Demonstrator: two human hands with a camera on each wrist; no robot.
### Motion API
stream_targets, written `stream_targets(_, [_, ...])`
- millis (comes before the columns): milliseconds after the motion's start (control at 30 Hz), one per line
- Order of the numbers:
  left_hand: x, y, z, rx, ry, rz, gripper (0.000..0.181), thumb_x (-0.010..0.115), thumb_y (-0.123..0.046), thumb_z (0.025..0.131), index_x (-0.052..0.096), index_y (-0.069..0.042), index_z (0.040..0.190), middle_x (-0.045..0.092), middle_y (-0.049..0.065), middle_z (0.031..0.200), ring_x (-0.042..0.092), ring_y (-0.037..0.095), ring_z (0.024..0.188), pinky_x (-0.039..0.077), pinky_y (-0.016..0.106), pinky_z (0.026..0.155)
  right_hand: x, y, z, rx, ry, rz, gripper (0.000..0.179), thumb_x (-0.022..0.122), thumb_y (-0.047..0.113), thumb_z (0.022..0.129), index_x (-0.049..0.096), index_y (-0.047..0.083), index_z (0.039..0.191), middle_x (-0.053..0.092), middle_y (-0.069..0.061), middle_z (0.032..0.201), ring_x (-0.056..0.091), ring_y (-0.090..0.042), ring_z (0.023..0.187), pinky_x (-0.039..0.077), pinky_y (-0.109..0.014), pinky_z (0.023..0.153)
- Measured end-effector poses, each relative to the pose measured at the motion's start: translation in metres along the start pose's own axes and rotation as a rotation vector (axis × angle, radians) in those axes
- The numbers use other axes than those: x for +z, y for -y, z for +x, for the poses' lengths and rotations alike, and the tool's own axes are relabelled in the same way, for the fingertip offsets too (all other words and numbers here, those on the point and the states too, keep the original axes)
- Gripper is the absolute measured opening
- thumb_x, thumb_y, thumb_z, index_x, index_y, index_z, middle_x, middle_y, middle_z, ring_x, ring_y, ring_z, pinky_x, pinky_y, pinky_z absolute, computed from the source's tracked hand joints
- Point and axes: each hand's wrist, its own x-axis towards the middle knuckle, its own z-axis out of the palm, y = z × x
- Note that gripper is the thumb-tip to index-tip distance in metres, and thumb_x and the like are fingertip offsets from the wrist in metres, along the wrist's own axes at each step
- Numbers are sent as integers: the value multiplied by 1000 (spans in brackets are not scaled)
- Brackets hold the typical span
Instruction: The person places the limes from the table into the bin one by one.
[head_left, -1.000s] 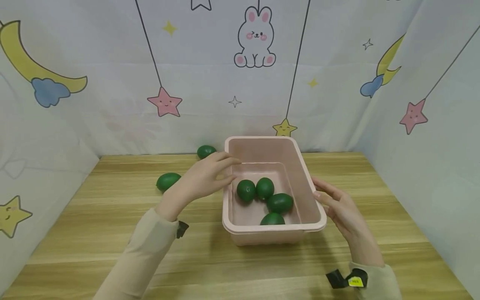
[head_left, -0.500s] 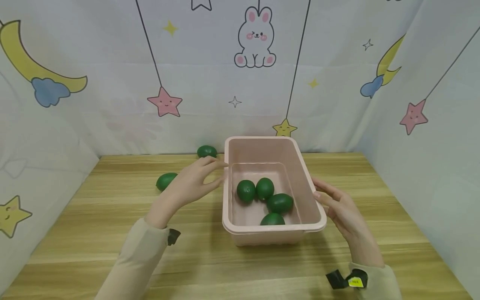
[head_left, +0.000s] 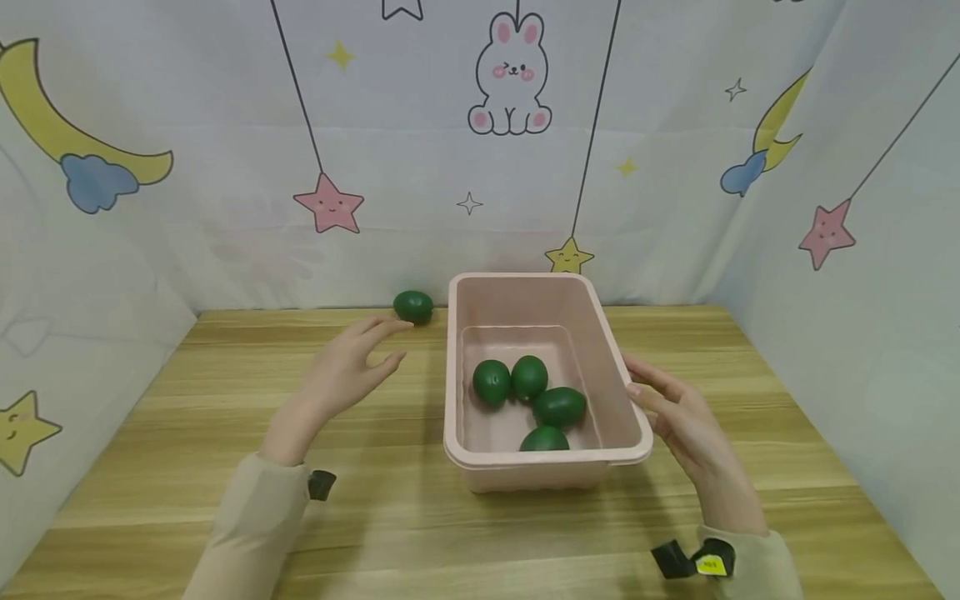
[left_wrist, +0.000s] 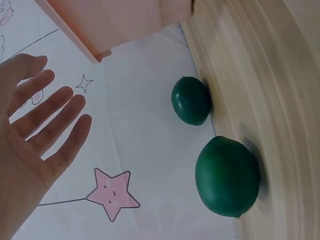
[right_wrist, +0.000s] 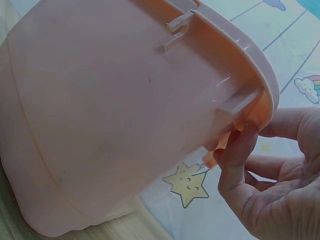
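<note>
The right hand (head_left: 693, 425) pinches the rim of the pink bin (head_left: 536, 477), just right of centre in the head view; four green fruits (head_left: 561, 407) lie inside. The left hand (head_left: 337, 375), left of centre, holds nothing, fingers loosely extended. Two loose fruits (left_wrist: 227, 176) sit on the table (left_wrist: 280, 150), at right in the left-wrist view.

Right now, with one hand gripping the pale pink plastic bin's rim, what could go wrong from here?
The far glossy green oval fruit lies close to the white printed curtain; a nudge from the left hand might roll it into the cloth.
Only the right hand grips the pale pink plastic bin, at its rim; a tug could shift it and set the four green fruits inside rolling.
</note>
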Motion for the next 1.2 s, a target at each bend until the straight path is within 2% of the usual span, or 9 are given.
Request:
stream_targets(233, [1, 18, -5, -43, -18, -45, 39, 63, -14, 92, 57, -11, 131, 58, 14, 128, 56, 34, 118, 47, 52, 97, -2, 0, 0, -9, 10, 0, 50, 52, 11, 98, 38, -1, 144, 52, 4, 123, 63, -3, 104, 55, -23, 86])
stream_targets(467, [3, 30, -7, -98, -25, -85, 40, 61, -16, 94, 56, -11, 133, 58, 14, 127, 56, 33, 114, 49, 51, 91, -3, 0, 0, -15, 18, 1, 49, 52, 10, 98, 38, -1, 144, 52, 4, 124, 63, -4, 105, 55, -23, 87])
stream_targets(767, [6, 53, -6, -136, -48, -71, 39, 59, -13, 94, 55, -8, 133, 59, 17, 125, 57, 36, 111, 50, 54, 90, -1, 1, 0, -9, 17, 18, 49, 52, 10, 98, 38, -1, 144, 52, 4, 124, 63, -4, 105, 55, -23, 86])
stream_targets(1200, [10, 74, -7, -173, 14, -28, 42, 59, -15, 95, 53, -8, 135, 57, 17, 127, 54, 37, 115, 45, 58, 95, 0, 1, 0, -2, 9, 17, 49, 53, 11, 98, 39, -1, 144, 54, 5, 122, 63, -4, 104, 55, -24, 86])
